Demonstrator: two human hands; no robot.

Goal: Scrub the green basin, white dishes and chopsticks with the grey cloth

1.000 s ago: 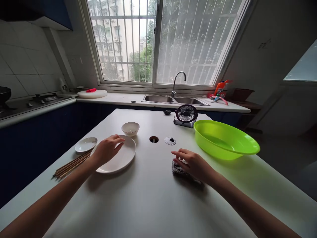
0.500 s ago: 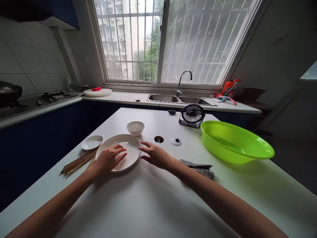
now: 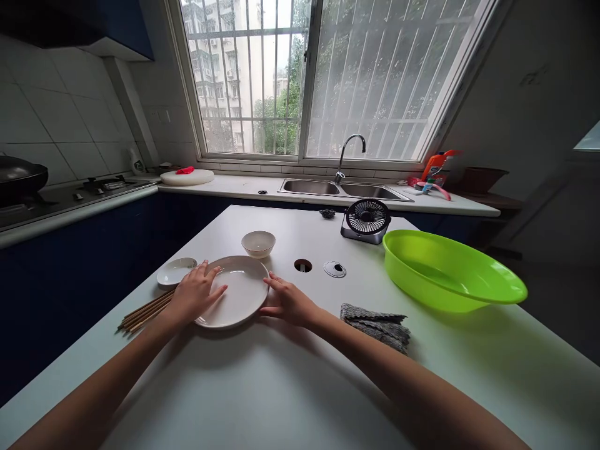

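Observation:
A large white plate (image 3: 239, 294) lies on the white table in front of me. My left hand (image 3: 194, 297) is over its left rim, fingers stretched out and apart, the thumb above the plate's surface. At the right rim, my right hand (image 3: 290, 301) has its fingertips against the edge, thumb spread lower down; its fingers are apart. Just beyond the plate stands a small white bowl (image 3: 258, 245). To the left are a small white dish (image 3: 173, 272) and a bundle of wooden chopsticks (image 3: 145, 314), partly hidden behind my left hand.
A grey cloth (image 3: 375, 325) lies beside my right forearm. The green basin (image 3: 450, 303) is at the right, with a small black fan (image 3: 368, 217) and a dark scouring pad (image 3: 327, 214) farther back. A hole (image 3: 303, 266) and its loose cover (image 3: 335, 269) are mid-table. The sink (image 3: 314, 187) is under the window.
My left hand has shifted left from over the plate to its left rim. My right hand has come down to the right rim, its thumb lower. The grey cloth shows more fully.

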